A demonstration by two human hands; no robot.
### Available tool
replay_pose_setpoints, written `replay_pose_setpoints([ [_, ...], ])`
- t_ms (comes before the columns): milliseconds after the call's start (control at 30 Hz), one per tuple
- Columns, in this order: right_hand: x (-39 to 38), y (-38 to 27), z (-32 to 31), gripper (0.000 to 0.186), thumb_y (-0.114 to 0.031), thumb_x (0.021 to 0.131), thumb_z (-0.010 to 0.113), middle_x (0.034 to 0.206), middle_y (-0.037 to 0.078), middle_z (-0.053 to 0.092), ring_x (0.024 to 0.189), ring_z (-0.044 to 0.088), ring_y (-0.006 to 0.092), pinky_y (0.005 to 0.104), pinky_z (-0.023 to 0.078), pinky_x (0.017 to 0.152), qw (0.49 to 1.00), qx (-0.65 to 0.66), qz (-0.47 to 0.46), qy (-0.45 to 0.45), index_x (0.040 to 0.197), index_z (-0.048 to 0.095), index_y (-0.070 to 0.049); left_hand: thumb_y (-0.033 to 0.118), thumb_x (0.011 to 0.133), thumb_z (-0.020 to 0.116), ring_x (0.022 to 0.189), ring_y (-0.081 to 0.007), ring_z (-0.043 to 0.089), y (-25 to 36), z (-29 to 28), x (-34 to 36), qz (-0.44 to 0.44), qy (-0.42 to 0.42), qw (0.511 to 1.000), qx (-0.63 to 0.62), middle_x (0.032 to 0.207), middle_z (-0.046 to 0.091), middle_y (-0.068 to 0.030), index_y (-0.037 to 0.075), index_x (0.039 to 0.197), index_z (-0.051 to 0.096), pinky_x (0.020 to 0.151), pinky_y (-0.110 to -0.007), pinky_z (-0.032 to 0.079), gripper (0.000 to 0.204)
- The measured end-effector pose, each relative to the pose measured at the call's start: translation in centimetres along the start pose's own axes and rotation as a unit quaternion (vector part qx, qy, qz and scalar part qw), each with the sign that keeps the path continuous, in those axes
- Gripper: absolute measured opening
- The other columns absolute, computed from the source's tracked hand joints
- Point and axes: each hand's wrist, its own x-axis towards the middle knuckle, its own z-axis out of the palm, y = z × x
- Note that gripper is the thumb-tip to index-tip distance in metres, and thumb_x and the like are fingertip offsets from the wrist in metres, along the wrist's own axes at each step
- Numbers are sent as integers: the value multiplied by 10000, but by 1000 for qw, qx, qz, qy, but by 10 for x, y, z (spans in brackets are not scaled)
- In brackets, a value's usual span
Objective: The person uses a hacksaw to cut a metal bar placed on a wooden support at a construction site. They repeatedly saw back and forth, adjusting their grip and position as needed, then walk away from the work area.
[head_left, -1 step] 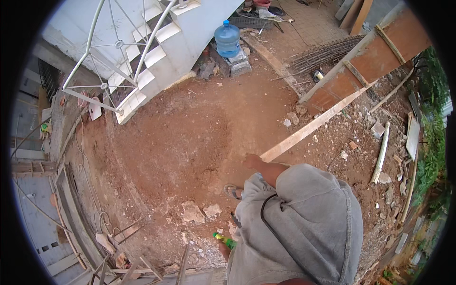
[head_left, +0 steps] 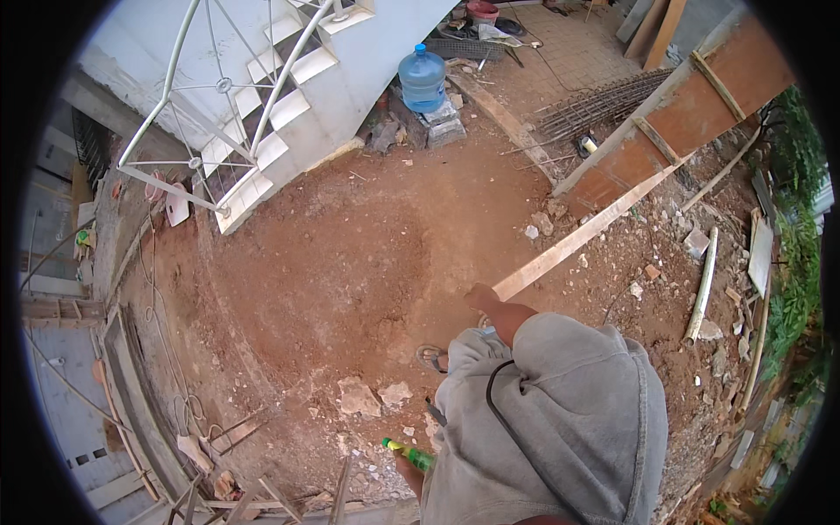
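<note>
My left hand (head_left: 408, 471) is wrapped round a green bottle (head_left: 420, 459) with a green cap, low in the picture beside my grey shirt. The bottle is tilted, and its lower part goes out of sight behind the shirt. My right hand (head_left: 480, 297) is at the near end of a long pale wooden plank (head_left: 586, 234). Its fingers do not show clearly, and I cannot tell whether it grips the plank or only hangs in front of it. The plank slants up to a reddish-brown board panel (head_left: 691, 96). A sandalled foot (head_left: 430, 357) stands on the reddish soil.
A blue water jug (head_left: 423, 79) stands on blocks beside the white staircase (head_left: 284, 109) with its metal railing. Steel reinforcing mesh (head_left: 604, 103) lies near the panel. Broken stone slabs (head_left: 359, 397), loose hose and timber scraps surround my feet; a pale pole (head_left: 703, 284) lies in rubble.
My left hand and the bottle have come slightly left and out from behind the shirt. My right hand has shifted a little right and down, and the whole view has moved slightly.
</note>
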Motion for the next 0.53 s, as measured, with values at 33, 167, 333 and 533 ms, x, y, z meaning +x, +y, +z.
replay_pose_setpoints([
  [33, 10, 14, -5, 530, -433, 928, 514, 1240, 237, 666, 1194, 632, 357, 446, 500, 988, 998, 46, 26, 18, 1173, 703, -2, 376, 903, 665, 757, -231, 629, 25, -16, 23, 4, 4, 1000, 0, 884, 626, -69, 76, 1088, 631, 669, -406, 526, 354],
  [167, 1, 23, 3, 524, -431, 921, 513, 1185, 258, 678, 1150, 644, 388, 435, 508, 972, 998, -70, -4, 1, 1154, 708, -4, 380, 902, 663, 761, -233, 629, 110, -43, 101, -16, 2, 1000, 5, 886, 626, -69, 77, 1086, 634, 672, -410, 526, 356],
  [333, -28, -44, 41, 620, -554, 880, 558, 1168, 235, 695, 1113, 664, 356, 425, 513, 968, 998, -29, -13, -54, 1153, 715, -19, 406, 886, 629, 791, -246, 617, 161, 16, 155, -40, -90, 990, 100, 937, 614, -72, 78, 1086, 654, 692, -412, 514, 384],
  [533, -42, -173, 100, 767, -702, 805, 595, 1322, 193, 633, 1197, 627, 301, 420, 520, 962, 958, 49, 62, -277, 1315, 656, -132, 383, 873, 650, 821, -232, 612, 190, 77, 180, 17, -82, 989, 123, 948, 621, -79, 96, 1030, 691, 713, -410, 513, 330],
])
